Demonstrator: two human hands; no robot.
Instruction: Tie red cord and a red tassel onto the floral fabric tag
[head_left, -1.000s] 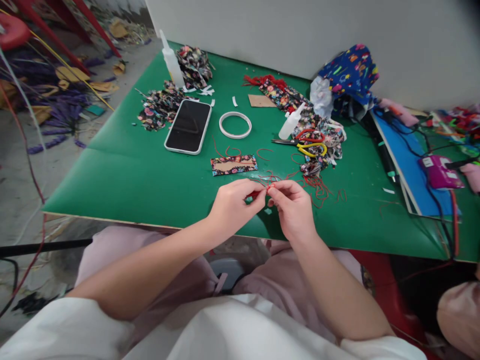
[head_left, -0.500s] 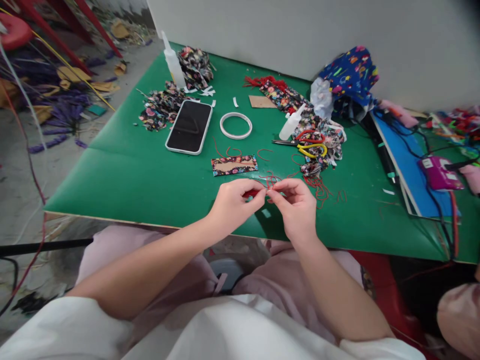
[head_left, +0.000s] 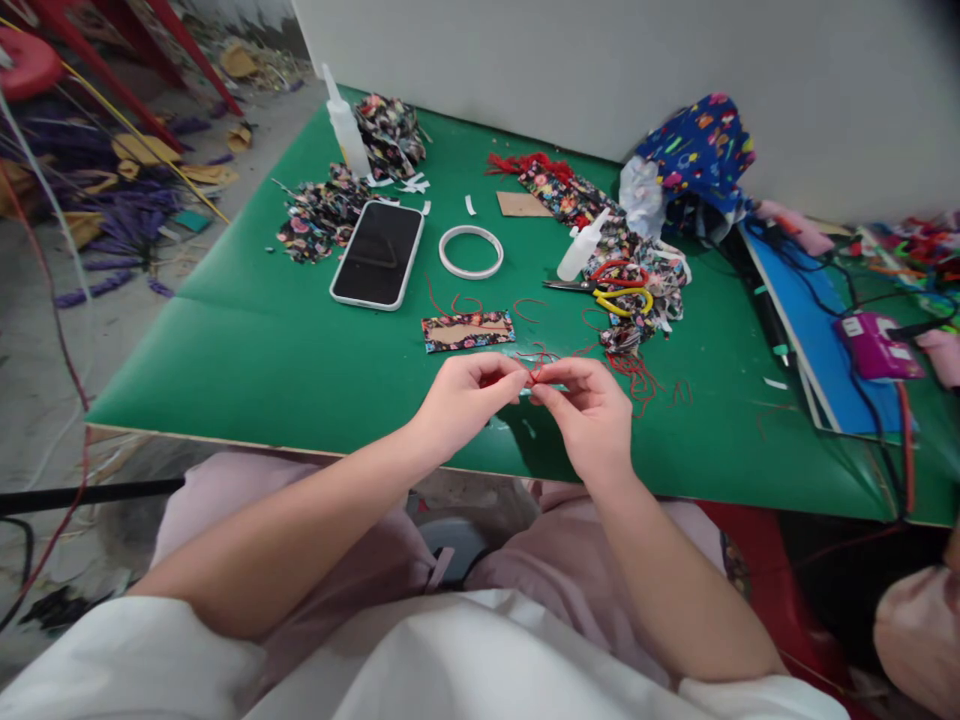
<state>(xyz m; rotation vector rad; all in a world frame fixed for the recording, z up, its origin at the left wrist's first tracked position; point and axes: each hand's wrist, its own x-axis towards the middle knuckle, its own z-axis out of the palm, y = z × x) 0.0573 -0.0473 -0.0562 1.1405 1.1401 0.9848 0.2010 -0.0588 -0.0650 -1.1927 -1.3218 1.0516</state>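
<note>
My left hand (head_left: 463,400) and my right hand (head_left: 589,415) meet above the near edge of the green table (head_left: 247,350), fingertips pinched together on a thin red thread (head_left: 534,372). Loose red threads (head_left: 637,375) trail on the table just beyond my right hand. A small floral fabric strip (head_left: 468,330) with a cardboard backing lies a little beyond my fingers.
A phone (head_left: 377,253) lies face up beside a white tape ring (head_left: 471,250). Two glue bottles (head_left: 581,247) (head_left: 343,122), scissors (head_left: 611,290) and floral fabric scraps (head_left: 322,210) sit farther back. A blue board (head_left: 817,330) with cables lies at right. Another person's knee (head_left: 919,625) shows at the lower right corner.
Both hands have shifted slightly up and away from me, still pinching the red thread; the fingertips have worked closer together.
</note>
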